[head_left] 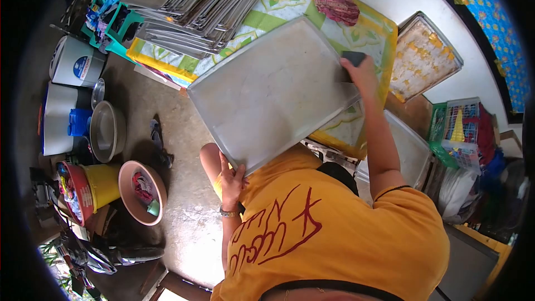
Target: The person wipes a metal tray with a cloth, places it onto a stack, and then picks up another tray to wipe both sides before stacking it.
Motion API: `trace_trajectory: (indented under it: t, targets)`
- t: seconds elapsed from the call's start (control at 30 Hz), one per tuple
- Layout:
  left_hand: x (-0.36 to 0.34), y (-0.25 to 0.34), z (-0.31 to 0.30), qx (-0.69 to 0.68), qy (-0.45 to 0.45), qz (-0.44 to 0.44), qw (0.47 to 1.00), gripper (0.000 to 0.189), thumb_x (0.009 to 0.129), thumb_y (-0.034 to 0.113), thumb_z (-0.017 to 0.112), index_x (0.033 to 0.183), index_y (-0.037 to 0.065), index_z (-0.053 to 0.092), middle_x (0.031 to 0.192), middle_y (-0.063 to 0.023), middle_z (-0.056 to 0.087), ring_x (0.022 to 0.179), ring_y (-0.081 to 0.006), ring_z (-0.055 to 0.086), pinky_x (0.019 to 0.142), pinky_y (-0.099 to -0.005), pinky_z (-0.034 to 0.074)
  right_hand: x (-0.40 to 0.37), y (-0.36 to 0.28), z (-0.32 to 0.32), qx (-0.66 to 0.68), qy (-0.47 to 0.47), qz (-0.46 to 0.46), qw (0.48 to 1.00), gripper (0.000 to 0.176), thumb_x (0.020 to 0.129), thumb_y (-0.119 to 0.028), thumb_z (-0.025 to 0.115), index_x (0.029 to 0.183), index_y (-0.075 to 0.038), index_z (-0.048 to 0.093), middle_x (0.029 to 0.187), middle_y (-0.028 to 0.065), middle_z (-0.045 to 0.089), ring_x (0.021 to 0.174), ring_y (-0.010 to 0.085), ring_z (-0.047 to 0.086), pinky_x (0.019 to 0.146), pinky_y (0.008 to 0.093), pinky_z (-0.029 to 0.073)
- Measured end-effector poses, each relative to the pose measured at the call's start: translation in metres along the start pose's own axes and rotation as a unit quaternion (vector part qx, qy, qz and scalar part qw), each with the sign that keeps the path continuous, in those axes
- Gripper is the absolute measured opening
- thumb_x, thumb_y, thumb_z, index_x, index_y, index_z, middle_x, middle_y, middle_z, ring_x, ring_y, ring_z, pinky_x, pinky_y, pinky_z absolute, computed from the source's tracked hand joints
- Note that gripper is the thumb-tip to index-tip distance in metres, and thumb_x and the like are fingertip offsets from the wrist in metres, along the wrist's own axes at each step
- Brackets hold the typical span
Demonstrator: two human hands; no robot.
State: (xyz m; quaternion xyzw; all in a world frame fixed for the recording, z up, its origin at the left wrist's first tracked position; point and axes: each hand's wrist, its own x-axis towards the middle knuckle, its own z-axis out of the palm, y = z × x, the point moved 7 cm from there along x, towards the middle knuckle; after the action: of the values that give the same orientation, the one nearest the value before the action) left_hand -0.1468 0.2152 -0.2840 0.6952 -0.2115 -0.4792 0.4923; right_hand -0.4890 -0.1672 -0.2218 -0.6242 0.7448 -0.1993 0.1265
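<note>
A large, shallow metal tray (273,92) lies slanted over the cloth-covered table, its near corner reaching toward my lap. My left hand (231,183), with a watch at the wrist, grips that near corner. At the tray's right edge, my right hand (362,75) is closed around a dark grey, flat-sided piece (353,57); its exact kind I cannot make out. A tall stack of similar metal trays (195,8) stands on the table to the upper left. Beyond the tray lies a crumpled maroon cloth (336,6).
A yellow and green patterned tablecloth (278,0) covers the table. One tray with flaking orange patches (421,58) leans on the wall. Plastic baskets (457,134) stand at right. A pink basin (142,192), a yellow bucket (102,187) and slippers (157,134) are on the left floor.
</note>
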Motion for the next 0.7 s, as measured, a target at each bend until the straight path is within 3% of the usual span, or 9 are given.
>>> trace_trajectory:
  t: [0.13,0.23,0.33,0.53,0.63,0.7]
  targets:
    - [0.007,-0.015,0.000,-0.011,-0.010,0.010,1.000,0.083,0.092,0.007,0.057,0.154,0.007,0.000,0.063,-0.0025,0.056,0.045,-0.0082,0.051,0.039,-0.0210,0.041,0.039,0.077,-0.017,0.004,-0.060,0.077,0.995,0.095,0.069,-0.063,0.073,0.122,0.013,0.052,0.111,0.0266,0.065,0.104,0.0366,0.064,0.088,0.0427,0.050]
    - [0.008,-0.017,0.001,0.020,-0.011,0.012,1.000,0.083,0.092,0.008,0.056,0.153,0.008,0.000,0.063,-0.0027,0.057,0.044,-0.0082,0.051,0.038,-0.0211,0.041,0.048,0.087,-0.001,0.004,-0.223,0.076,0.972,0.094,0.064,-0.067,0.075,0.113,0.012,0.060,0.103,0.0236,0.067,0.095,0.0324,0.066,0.080,0.0391,0.051]
    - [0.009,-0.013,0.003,0.039,-0.006,0.018,0.999,0.083,0.093,0.008,0.056,0.153,0.007,0.001,0.063,-0.0032,0.057,0.044,-0.0082,0.051,0.038,-0.0209,0.041,0.044,0.066,0.002,0.011,-0.212,0.039,0.976,0.085,0.066,-0.065,0.074,0.100,0.013,0.066,0.100,0.0258,0.068,0.096,0.0351,0.067,0.083,0.0410,0.051]
    - [0.008,-0.018,-0.002,0.031,-0.008,0.003,0.999,0.084,0.092,0.009,0.058,0.153,0.007,0.000,0.063,-0.0026,0.057,0.044,-0.0079,0.051,0.038,-0.0203,0.041,0.062,0.024,0.020,0.021,-0.267,0.019,0.963,0.098,0.062,-0.069,0.075,0.111,0.015,0.059,0.103,0.0218,0.067,0.096,0.0302,0.065,0.079,0.0376,0.050]
    - [0.006,-0.010,0.000,0.033,-0.011,0.015,0.999,0.085,0.093,0.010,0.059,0.153,0.007,0.000,0.063,-0.0022,0.056,0.044,-0.0076,0.051,0.038,-0.0200,0.040,0.053,-0.016,0.008,0.031,-0.269,-0.006,0.963,0.099,0.064,-0.068,0.074,0.115,0.014,0.059,0.114,0.0259,0.065,0.103,0.0349,0.065,0.086,0.0412,0.050]
    - [0.007,-0.012,0.000,0.020,-0.006,0.012,1.000,0.085,0.093,0.010,0.059,0.153,0.006,0.000,0.062,-0.0023,0.056,0.044,-0.0075,0.051,0.038,-0.0201,0.041,0.081,-0.009,0.054,0.075,-0.261,-0.024,0.962,0.102,0.063,-0.069,0.074,0.119,0.014,0.056,0.117,0.0252,0.063,0.106,0.0352,0.063,0.088,0.0414,0.049]
